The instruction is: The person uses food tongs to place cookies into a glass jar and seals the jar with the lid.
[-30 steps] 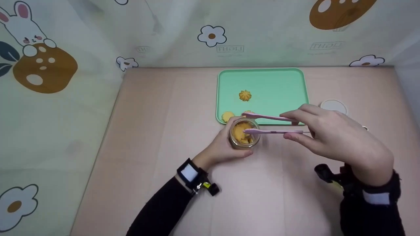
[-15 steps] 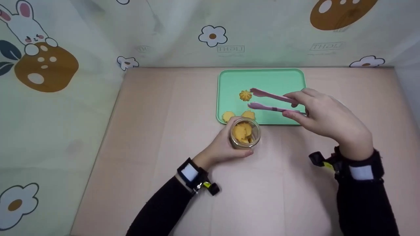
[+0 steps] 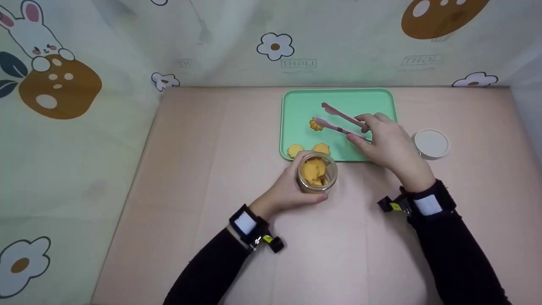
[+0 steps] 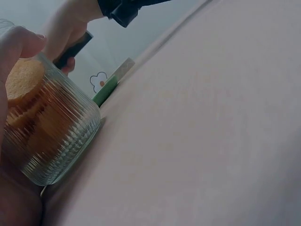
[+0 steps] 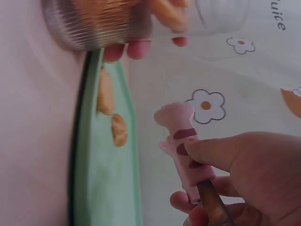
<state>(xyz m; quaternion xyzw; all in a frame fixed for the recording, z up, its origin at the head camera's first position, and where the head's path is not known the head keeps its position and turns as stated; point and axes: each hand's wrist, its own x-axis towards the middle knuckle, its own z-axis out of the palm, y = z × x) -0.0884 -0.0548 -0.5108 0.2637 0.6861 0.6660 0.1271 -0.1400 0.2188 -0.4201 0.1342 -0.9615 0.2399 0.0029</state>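
My left hand (image 3: 290, 192) grips a ribbed glass jar (image 4: 89, 115) on the table, its mouth uncovered and several yellow cookies (image 3: 314, 170) inside. Pink tongs (image 5: 186, 141) are held in my right hand (image 3: 387, 144), thumb on one arm and fingers on the other, with their tips spread apart. In the head view, the lower tong tip overlaps a swirled cookie (image 3: 314, 125) on the green tray (image 3: 360, 96); the upper tip is farther back over the tray. Nothing is pinched between the tips. Two flat cookies, one left (image 3: 295, 150) and one right (image 3: 322, 148), lie at the tray's front edge behind the jar.
A round white lid (image 3: 432, 144) lies right of the tray, beside my right wrist. The pale pink table (image 3: 203, 169) meets a printed curtain (image 3: 228, 42) at the back and left.
My right hand has moved the tongs from over the jar's mouth back and left to the swirled cookie, spreading the tips wider. The lid is now uncovered. My left hand and jar stay put.
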